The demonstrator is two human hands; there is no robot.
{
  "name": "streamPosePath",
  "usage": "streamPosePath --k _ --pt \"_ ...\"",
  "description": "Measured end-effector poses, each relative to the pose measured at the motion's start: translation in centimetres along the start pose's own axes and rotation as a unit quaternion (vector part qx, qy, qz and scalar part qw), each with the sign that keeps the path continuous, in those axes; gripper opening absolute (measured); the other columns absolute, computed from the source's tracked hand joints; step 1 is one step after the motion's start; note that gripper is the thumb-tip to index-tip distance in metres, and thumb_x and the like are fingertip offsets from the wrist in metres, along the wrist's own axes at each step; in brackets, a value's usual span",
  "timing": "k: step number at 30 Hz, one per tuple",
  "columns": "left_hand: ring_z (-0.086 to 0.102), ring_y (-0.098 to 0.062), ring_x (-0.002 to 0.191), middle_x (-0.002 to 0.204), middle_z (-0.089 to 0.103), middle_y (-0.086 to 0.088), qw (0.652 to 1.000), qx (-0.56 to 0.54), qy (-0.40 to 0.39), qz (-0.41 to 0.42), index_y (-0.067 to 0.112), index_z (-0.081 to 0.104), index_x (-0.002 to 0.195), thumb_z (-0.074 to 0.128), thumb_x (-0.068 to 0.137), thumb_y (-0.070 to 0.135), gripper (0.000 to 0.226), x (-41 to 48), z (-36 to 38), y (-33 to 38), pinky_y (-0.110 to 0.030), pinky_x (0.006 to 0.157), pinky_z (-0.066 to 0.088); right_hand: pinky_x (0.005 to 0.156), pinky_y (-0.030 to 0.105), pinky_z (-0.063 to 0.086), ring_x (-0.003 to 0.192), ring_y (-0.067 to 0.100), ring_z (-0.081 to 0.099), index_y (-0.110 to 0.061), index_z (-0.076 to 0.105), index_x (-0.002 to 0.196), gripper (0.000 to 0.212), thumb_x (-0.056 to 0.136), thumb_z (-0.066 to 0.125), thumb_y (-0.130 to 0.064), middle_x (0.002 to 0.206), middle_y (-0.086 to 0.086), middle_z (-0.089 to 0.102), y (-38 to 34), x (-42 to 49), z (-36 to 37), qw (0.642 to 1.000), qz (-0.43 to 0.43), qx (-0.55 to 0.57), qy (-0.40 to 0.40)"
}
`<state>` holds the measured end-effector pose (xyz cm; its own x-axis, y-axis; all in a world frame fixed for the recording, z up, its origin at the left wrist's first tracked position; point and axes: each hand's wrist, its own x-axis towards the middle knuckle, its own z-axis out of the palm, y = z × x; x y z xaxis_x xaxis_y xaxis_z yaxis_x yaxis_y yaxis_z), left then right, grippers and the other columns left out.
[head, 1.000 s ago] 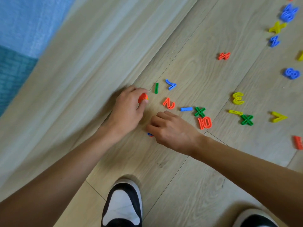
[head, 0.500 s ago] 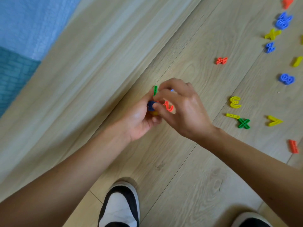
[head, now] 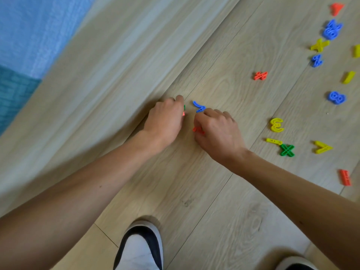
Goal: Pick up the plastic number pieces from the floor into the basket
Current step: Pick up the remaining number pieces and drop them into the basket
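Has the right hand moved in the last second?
Yes. The right hand has shifted forward, up to the blue curved plastic piece, and nearer the yellow plastic 3.

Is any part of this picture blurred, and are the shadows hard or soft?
Head view: the wood at far left is smeared; the yellow 3 and green X are sharp; the shadow beside the left hand is soft; no glare.

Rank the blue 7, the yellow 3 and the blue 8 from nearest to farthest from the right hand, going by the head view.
1. Blue 7: right at the fingertips of the right hand, on its far-left side.
2. Yellow 3: off to the hand's right.
3. Blue 8: farther right again, near the frame's edge.
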<state>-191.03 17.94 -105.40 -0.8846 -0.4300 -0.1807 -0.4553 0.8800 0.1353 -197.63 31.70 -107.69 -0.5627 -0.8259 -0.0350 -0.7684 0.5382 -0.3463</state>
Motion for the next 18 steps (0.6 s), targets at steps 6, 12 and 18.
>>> streamPosePath --k 6,12,18 --pt "0.061 -0.045 0.090 0.100 0.063 -0.022 0.999 0.050 -0.010 0.019 0.002 0.054 0.104 0.048 0.095 0.007 0.012 0.3 -0.2 0.6 -0.040 0.058 0.033 0.067 0.031 0.034 0.077 0.029 0.058 -0.011 0.064 0.087 0.005 0.082 0.063 -0.013 0.084 0.006 0.062 1.8 2.7 -1.8 0.994 0.021 0.075 0.082" --pt "0.058 -0.043 0.081 0.078 0.052 -0.013 0.999 0.011 -0.023 0.032 0.006 0.049 0.085 0.052 0.092 0.011 0.009 0.6 -0.2 0.2 -0.040 0.055 0.035 0.075 0.038 0.043 0.086 0.032 0.057 -0.011 0.065 0.090 0.011 0.080 0.060 -0.012 0.090 0.007 0.061 2.0 5.0 -1.0 0.998 -0.032 0.046 0.019" --pt "0.045 -0.018 0.049 0.059 0.059 -0.012 0.932 -0.354 -0.052 -0.054 0.004 0.060 0.068 0.059 0.088 0.018 0.025 0.1 -0.3 -1.0 -0.028 0.047 0.035 0.069 0.032 0.033 0.087 0.034 0.057 -0.009 0.063 0.091 0.009 0.083 0.059 -0.012 0.088 0.010 0.063 2.2 5.3 -0.4 0.997 -0.053 0.048 0.014"
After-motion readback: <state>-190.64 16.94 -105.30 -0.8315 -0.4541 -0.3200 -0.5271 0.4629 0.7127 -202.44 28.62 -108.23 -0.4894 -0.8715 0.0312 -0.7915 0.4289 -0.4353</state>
